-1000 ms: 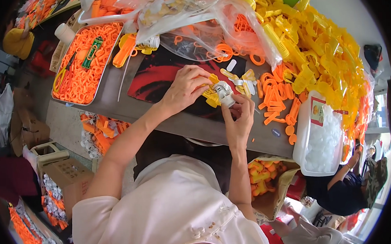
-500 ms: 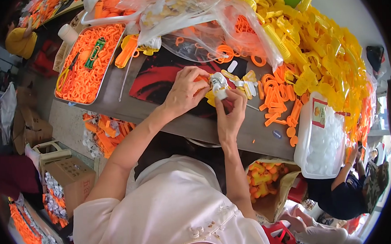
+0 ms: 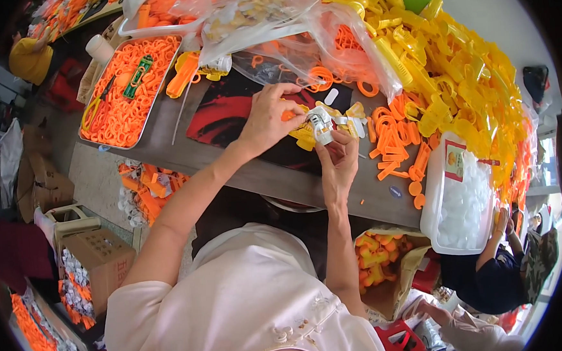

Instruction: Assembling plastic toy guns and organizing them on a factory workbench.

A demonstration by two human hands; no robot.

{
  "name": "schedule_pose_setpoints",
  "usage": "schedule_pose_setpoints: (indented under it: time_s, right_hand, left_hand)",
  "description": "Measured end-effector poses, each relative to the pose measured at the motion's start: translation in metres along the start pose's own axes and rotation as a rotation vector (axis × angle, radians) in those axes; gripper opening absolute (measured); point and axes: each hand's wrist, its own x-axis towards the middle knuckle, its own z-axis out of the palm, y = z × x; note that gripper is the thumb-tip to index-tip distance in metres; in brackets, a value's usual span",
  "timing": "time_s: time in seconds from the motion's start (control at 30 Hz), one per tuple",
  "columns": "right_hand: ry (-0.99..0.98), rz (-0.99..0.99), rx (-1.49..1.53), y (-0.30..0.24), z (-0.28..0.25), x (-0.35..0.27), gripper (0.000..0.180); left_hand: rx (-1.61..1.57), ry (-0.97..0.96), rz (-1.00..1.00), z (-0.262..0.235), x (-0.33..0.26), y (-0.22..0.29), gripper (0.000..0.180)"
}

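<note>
small white and yellow plastic part (image 3: pixel 321 127), held above the dark red mat (image 3: pixel 225 108) on the grey table (image 3: pixel 274 176), between both hands. white in the middle, yellow pieces at each side. long axis roughly left to right across the picture; exact facing not clear. left hand (image 3: pixel 271 116) on the part from the left, fingers curled and pinching its yellow end. right hand (image 3: pixel 339 161) under it, thumb and fingertips pressed on the white middle. just right of it, loose orange plastic pieces (image 3: pixel 391 136), then big heap of yellow plastic parts (image 3: pixel 455 81). further right, white rectangular tub (image 3: pixel 460 196) with red and white label at its top corner. behind, clear plastic bags (image 3: pixel 265 15). at far left, metal tray of orange rings (image 3: pixel 128 88). below the table, brown cardboard box (image 3: pixel 99 257).
</note>
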Motion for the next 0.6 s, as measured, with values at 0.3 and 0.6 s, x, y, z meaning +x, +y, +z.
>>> schedule_pose_setpoints:
  time_s: [0.3, 0.6]
  right_hand:
    - [0.013, -0.084, -0.052, 0.002, -0.005, 0.001, 0.031]
    - [-0.089, -0.22, -0.319, -0.022, -0.012, 0.011, 0.034]
  left_hand:
    - [-0.787, -0.367, -0.679, -0.019, 0.046, 0.002, 0.036]
    - [0.66, -0.105, 0.189, -0.083, 0.016, -0.019, 0.025]
